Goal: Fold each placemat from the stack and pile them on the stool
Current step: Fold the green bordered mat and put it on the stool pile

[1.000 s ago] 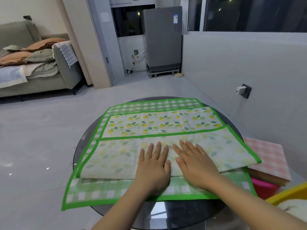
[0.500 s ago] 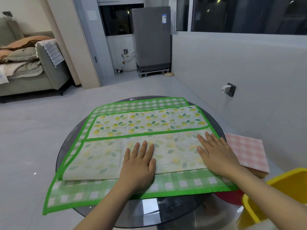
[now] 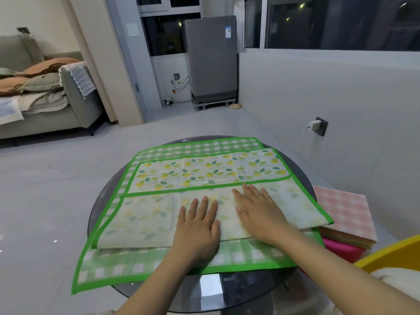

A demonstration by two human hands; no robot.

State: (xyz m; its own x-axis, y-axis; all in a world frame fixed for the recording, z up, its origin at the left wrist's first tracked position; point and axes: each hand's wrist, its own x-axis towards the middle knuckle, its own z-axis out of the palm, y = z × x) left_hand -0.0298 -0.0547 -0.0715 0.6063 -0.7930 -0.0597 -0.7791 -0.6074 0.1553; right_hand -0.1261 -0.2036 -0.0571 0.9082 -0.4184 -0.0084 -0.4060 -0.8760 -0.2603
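Note:
A leaf-patterned placemat with a green border lies on the round glass table, its near half folded over so the pale underside faces up. Both hands press flat on that folded flap: my left hand at its near middle, my right hand just to the right, fingers straight and spread. Under it lies a green checked placemat, spread out flat. A pile of folded mats with a pink checked one on top rests on a pink stool at the right.
A yellow tub sits at the lower right corner. A grey sofa heaped with cloths stands far left. A grey appliance stands at the back. A charger is plugged into a wall socket at the right.
My right hand slid out to the flap's right end, then came back toward the middle beside my left hand. My left hand stayed pressing near the middle. The view swung slightly.

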